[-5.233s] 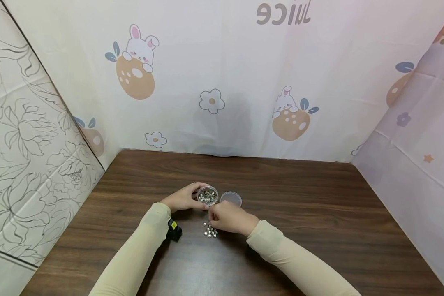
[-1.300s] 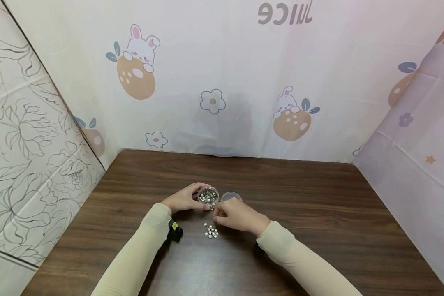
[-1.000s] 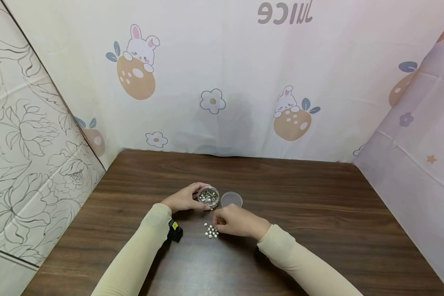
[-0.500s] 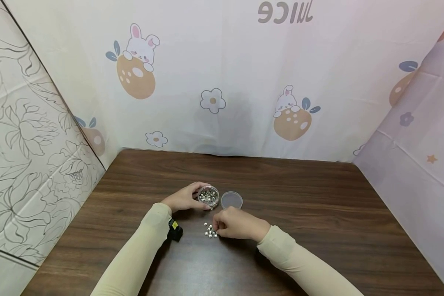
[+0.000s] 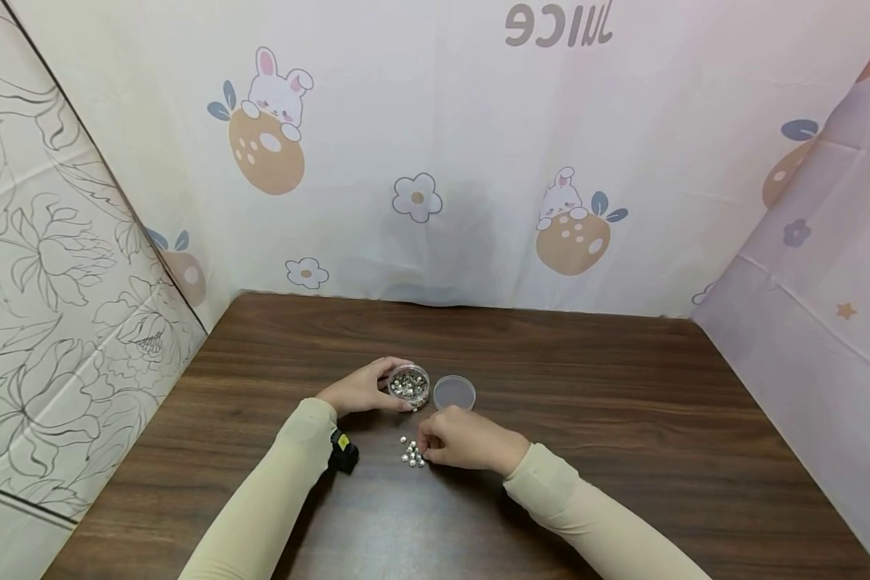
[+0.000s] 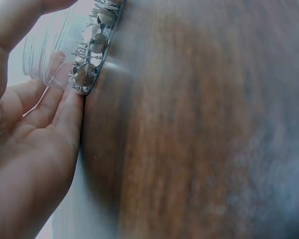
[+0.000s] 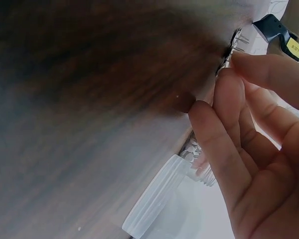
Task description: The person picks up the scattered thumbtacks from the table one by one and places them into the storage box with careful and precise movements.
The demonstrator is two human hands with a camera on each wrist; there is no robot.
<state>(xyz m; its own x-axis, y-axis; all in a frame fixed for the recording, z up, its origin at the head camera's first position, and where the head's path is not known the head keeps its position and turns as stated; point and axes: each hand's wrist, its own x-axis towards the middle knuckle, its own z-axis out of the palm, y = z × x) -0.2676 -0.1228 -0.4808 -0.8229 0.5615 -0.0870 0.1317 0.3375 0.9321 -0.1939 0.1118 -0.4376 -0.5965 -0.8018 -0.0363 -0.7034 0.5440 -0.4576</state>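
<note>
Jar: clear and squat, it is standing upright on the tabletop, its axis running vertical and its open mouth facing up.
Left hand: the grip is clamping round the jar's left side, fingers curving behind, thumb pressing in front.
Inner studs: silver pieces are crowding the jar; in the left wrist view, several near the base are pointing thin prongs toward the mouth.
Loose studs: a small cluster is lying nearer the person than the jar; which way each one is pointing is too small to tell.
Right hand: thumb and fingertips are meeting closely at the cluster's right edge; whether the grip is pinching a stud, the views are not showing.
Lid: round and translucent, it is lying flat just right of the jar.
Curtain: rabbit-print cloth is hanging behind the tabletop.
</note>
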